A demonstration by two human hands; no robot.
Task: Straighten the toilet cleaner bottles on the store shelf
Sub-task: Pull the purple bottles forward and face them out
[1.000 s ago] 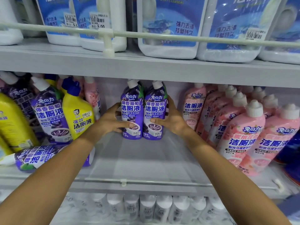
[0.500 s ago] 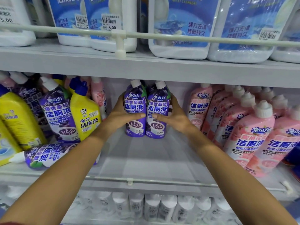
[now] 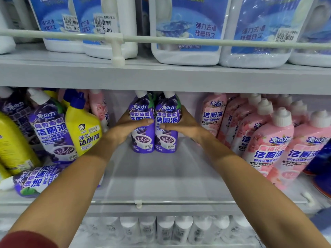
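Observation:
Two purple toilet cleaner bottles stand upright side by side far back on the middle shelf (image 3: 161, 178). My left hand (image 3: 125, 128) grips the left purple bottle (image 3: 143, 138), thumb across its label. My right hand (image 3: 180, 125) grips the right purple bottle (image 3: 167, 138) the same way. At the left, another purple bottle (image 3: 50, 133) and a yellow bottle (image 3: 84, 129) lean sideways. A further purple bottle (image 3: 35, 181) lies flat at the shelf's front left, partly behind my left forearm.
Rows of pink bottles (image 3: 268, 144) lean at the right. Large white-and-blue jugs (image 3: 188, 33) fill the upper shelf behind a rail (image 3: 179, 41). A low clear guard (image 3: 138, 203) runs along the middle shelf's front edge. White-capped bottles (image 3: 164, 228) stand on the shelf below.
Both hands have slid the pair of purple bottles a little deeper into the shelf and shifted higher on them, thumbs now across the labels. The view has moved closer.

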